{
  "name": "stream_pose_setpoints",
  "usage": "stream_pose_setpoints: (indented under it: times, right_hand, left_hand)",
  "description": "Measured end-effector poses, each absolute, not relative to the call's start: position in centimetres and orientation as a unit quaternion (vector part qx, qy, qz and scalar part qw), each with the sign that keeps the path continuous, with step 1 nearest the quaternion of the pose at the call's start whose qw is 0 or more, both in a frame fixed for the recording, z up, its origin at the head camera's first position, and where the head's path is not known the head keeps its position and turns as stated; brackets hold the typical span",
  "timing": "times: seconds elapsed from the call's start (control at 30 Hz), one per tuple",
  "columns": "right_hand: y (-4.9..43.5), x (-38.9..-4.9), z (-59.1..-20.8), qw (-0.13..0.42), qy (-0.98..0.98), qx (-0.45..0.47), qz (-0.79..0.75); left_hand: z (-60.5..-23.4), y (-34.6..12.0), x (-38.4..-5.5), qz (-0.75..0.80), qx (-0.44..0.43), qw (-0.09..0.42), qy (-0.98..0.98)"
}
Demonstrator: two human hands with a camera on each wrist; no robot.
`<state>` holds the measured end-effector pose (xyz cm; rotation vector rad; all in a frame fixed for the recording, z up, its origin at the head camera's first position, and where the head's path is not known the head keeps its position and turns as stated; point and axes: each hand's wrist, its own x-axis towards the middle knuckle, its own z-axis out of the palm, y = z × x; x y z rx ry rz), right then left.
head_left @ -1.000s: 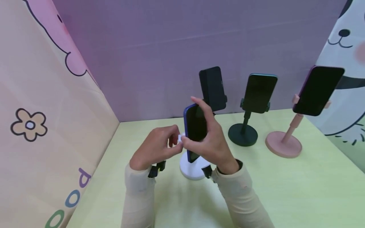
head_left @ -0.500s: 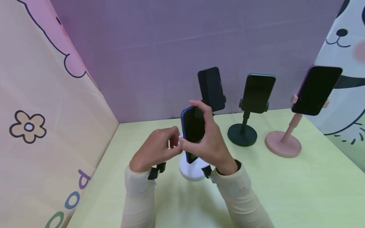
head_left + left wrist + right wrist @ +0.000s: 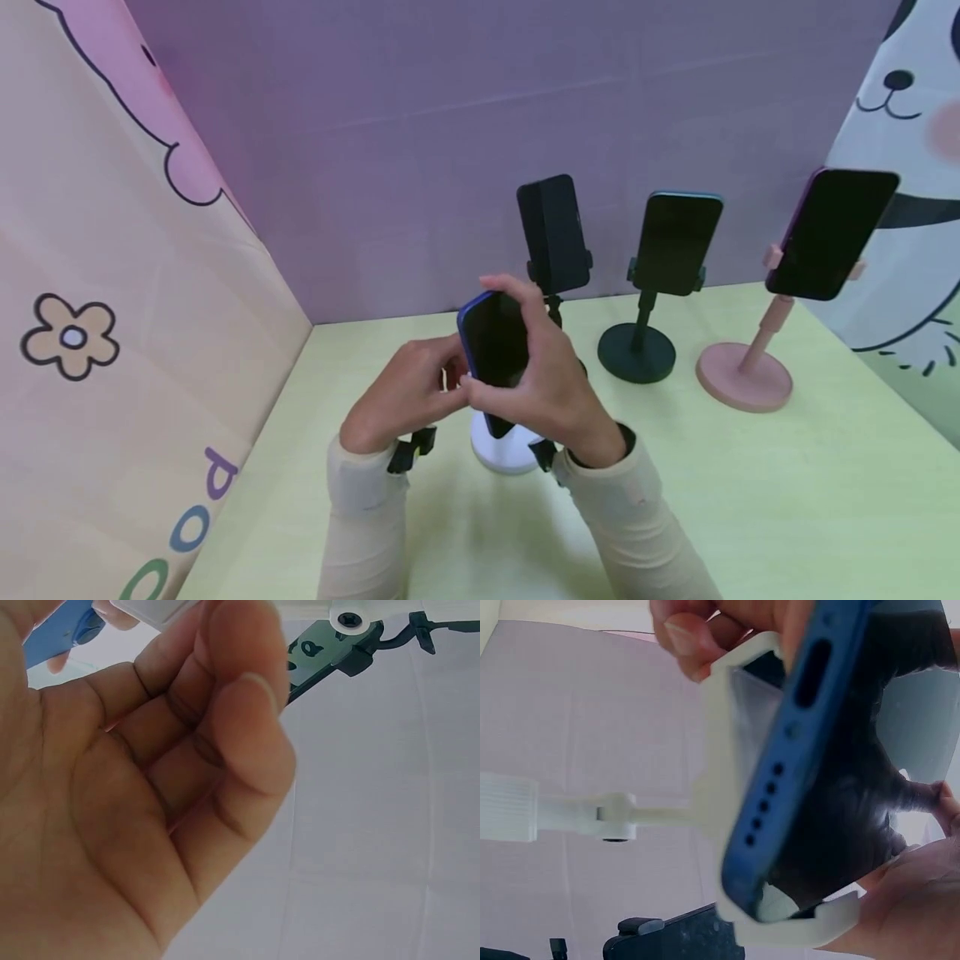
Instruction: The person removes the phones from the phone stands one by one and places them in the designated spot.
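A purple backdrop (image 3: 412, 167) rises behind the pale green table (image 3: 750, 517). Above it we see the blue phone (image 3: 491, 346) tilted between the arms of a white clamp (image 3: 714, 757), which we find over a round white base (image 3: 495, 456). The right hand (image 3: 551, 383) grips the phone, thumb and fingers spread along its sides; the left hand (image 3: 408, 383), fingers curled, pinches the clamp's arm. Farther back we count 3 more phones on stands: a dark phone (image 3: 555, 237), a teal-edged phone (image 3: 678, 243) on a dark green stand (image 3: 636, 358), and a purple-edged phone (image 3: 834, 233) on a pink stand (image 3: 742, 383).
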<state>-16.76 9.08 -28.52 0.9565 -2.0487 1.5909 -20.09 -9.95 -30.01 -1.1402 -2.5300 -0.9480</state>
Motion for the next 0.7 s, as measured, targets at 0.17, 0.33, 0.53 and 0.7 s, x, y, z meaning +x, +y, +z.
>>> stream_pose_setpoints:
  times: [0.17, 0.33, 0.53, 0.7]
  right_hand:
    - [9.5, -16.1, -28.1, 0.188, -0.724, 0.341, 0.569]
    - [10.7, -15.6, -27.6, 0.21, -0.736, 0.335, 0.549]
    - [12.7, -15.6, -27.0, 0.249, -0.751, 0.317, 0.523]
    - [14.5, -16.0, -26.9, 0.275, -0.77, 0.288, 0.498]
  left_hand:
    - [-30.0, -10.0, -20.0, -0.319, -0.383, 0.104, -0.861]
    - [-29.9, -10.0, -19.9, -0.315, -0.377, 0.09, -0.867]
    - [-29.6, -10.0, -19.8, -0.312, -0.365, 0.066, -0.875]
    - [-29.6, -10.1, -19.9, -0.315, -0.364, 0.062, -0.875]
